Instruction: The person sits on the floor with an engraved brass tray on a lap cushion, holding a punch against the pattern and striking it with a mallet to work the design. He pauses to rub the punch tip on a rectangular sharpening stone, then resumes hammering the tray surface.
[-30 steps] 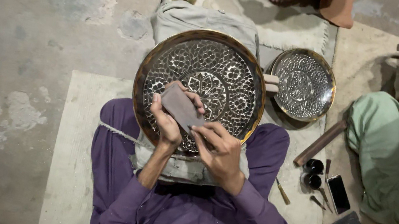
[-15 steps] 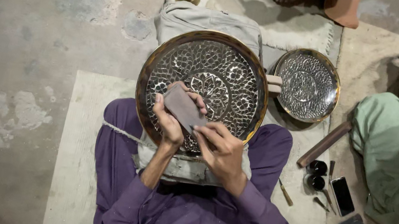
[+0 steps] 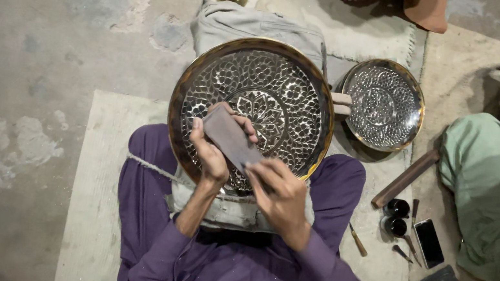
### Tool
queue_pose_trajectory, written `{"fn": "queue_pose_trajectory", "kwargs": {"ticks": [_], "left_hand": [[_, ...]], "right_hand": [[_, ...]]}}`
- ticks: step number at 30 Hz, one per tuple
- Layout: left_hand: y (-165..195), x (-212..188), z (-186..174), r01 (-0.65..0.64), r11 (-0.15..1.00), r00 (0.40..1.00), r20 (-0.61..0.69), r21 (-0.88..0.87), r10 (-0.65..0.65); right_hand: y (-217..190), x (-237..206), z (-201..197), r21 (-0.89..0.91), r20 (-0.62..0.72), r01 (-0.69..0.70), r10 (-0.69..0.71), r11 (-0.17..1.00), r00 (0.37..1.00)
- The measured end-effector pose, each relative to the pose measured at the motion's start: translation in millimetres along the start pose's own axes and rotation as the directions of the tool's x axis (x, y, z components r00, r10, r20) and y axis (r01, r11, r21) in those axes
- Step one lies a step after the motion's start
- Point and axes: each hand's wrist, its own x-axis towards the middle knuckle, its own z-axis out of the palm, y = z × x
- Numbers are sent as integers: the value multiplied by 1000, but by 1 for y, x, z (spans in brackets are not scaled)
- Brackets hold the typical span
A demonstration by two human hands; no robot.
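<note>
While left hand (image 3: 212, 155) and right hand (image 3: 278, 193) grip grey block (image 3: 231, 138), engraved tray (image 3: 252, 105) beneath.

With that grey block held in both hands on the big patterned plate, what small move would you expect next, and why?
Probably a short stroke of the grey block toward the plate's centre. Both the left hand and right hand grip it, tilted, on the near part of the large engraved plate, so most of the pattern lies just beyond it.

Both forearms raised, left hand (image 3: 212, 155) and right hand (image 3: 278, 196) close together, fingers curled.
</note>
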Motion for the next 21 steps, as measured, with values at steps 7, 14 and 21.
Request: {"fn": "queue_pose_trajectory", "kwargs": {"ticks": [7,14,21], "left_hand": [[-2,-3,0,-10,998,1000,-7,69,11],[-3,1,-2,12,1000,1000,-11,29,-11],[-4,-1,-2,4,995,1000,15,96,-6]], "right_hand": [[-1,-25,-13,-21,-82,-40,38,999,996],[5,-5,0,-11,-14,-6,6,1000,1000],[-3,-25,-13,13,-42,-64,64,998,997]]}}
